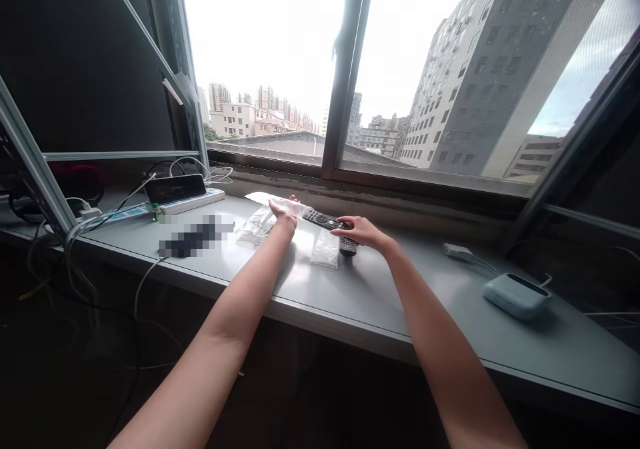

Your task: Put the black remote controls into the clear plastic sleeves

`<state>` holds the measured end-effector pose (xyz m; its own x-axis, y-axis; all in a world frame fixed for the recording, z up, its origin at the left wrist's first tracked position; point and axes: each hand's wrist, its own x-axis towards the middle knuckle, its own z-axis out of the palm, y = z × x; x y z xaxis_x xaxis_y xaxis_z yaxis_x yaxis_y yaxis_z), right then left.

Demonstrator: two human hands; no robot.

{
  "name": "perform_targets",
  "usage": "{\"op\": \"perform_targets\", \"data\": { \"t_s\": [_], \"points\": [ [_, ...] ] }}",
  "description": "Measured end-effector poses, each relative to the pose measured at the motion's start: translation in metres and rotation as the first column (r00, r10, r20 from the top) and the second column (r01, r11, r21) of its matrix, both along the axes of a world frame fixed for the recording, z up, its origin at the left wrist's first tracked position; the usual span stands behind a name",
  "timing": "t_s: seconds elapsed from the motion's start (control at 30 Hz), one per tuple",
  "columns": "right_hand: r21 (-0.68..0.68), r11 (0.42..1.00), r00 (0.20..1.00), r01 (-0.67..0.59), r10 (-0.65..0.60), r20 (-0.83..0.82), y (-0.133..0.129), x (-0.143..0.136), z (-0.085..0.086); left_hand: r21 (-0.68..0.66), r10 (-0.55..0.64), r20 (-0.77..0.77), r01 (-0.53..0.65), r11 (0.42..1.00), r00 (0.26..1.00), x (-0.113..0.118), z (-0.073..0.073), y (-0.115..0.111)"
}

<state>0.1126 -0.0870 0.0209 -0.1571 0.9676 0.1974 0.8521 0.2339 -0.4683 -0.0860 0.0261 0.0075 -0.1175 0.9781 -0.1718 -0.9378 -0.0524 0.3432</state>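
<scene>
My right hand (364,231) grips a black remote control (320,218) by its right end, tilted above the desk. Its left end meets a clear plastic bag (299,208), which my left hand (283,213) holds with fingers closed round it. Whether the remote's tip lies inside the bag is hard to tell. Below my right hand, a second dark remote (348,246) lies on the desk. A flat clear bag (325,249) rests beside it, and more crumpled clear packaging (255,225) lies left of my left wrist.
At the left are a pixelated dark object (195,237), a power strip (193,201) with a phone (176,188) on it, a green bottle (156,212) and loose cables. A light blue device (517,294) and white plug (457,251) sit right. The desk's front edge (340,321) runs across.
</scene>
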Motion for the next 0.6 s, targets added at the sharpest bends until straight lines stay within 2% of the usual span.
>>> {"op": "perform_targets", "data": {
  "t_s": [0.1, 0.2, 0.4, 0.6],
  "points": [
    [0.061, 0.998, 0.997, 0.009, -0.014, 0.082, 0.0, -0.007, -0.003, -0.039, 0.019, -0.035, -0.02, 0.999, 0.999, 0.001, 0.002, 0.0],
    [0.081, 0.997, 0.998, -0.011, 0.006, 0.062, 0.0, -0.012, -0.006, 0.003, 0.01, -0.078, -0.01, 1.0, 0.997, 0.002, 0.002, -0.001],
    [0.003, 1.0, 0.983, -0.021, 0.021, -0.184, 0.001, -0.017, -0.009, 0.089, -0.042, -0.154, 0.056, 0.994, 0.987, 0.009, -0.001, -0.005],
    [-0.038, 0.997, 0.942, -0.068, 0.052, -0.331, -0.002, -0.029, -0.01, 0.131, -0.091, -0.124, 0.107, 0.986, 0.988, 0.018, 0.003, -0.012]
  ]
}}
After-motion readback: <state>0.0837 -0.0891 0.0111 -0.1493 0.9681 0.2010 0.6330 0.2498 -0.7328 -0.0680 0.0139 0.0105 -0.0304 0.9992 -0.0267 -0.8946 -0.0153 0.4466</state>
